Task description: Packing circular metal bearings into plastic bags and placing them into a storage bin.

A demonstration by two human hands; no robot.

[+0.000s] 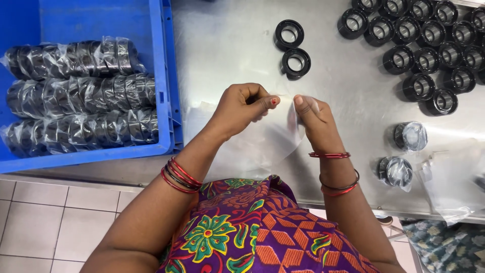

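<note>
a thin clear plastic bag (283,134) is pinched at its top edge in the grip of both the left hand (242,108) and the right hand (316,121), just above the steel desk (242,35). the mouth is best parted evenly, with fingertips kept near the edge. two loose black rings (293,48) are counted ahead, two wrapped rings (404,154) at right, three wrapped rolls in the blue plastic crate (169,76).

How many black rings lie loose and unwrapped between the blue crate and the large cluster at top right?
2: one ring lies near the table's top edge, the other ring just below it, touching or nearly so.
</note>
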